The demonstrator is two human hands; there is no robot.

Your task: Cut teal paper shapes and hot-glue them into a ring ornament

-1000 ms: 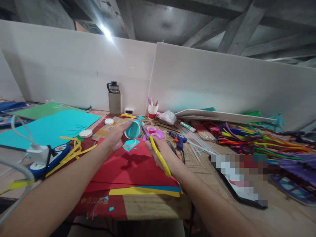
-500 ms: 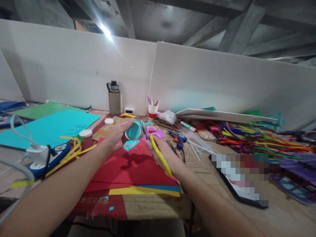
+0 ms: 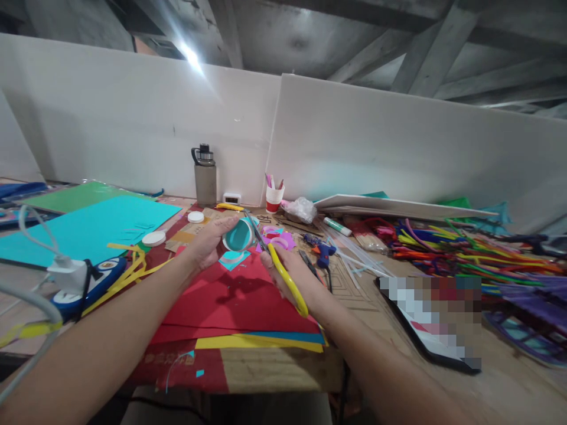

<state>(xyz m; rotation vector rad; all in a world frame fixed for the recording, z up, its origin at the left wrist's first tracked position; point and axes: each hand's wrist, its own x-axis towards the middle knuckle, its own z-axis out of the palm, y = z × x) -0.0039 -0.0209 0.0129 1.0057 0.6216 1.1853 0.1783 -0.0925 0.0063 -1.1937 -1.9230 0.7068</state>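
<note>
My left hand [image 3: 208, 247] is closed around a small white-rimmed cup [image 3: 239, 235] that looks turquoise inside, its mouth tilted toward me. In my right hand [image 3: 303, 277] are yellow-handled scissors [image 3: 286, 277], gripped with the blades pointing up and away against the cup's right rim. Whether the blades are parted is hard to make out. Below the cup, a turquoise paper piece [image 3: 233, 260] with a pale curved band lies on red sheets [image 3: 239, 307]. Beside the blades sit pink paper pieces [image 3: 287, 239] and small turquoise scraps.
A bottle [image 3: 205, 183], a pencil cup [image 3: 274, 199] and a yellow handle [image 3: 230, 206] are at the back. White lids [image 3: 153, 238] and a turquoise sheet [image 3: 88, 230] lie left. To the right are a blue glue gun [image 3: 325, 254], a tablet-like device [image 3: 425, 324] and pipe cleaners [image 3: 469, 248].
The turquoise scrap at the cup's upper right edge has gone from there; a small turquoise bit now shows farther right, by the pink paper. Both hands have barely shifted.
</note>
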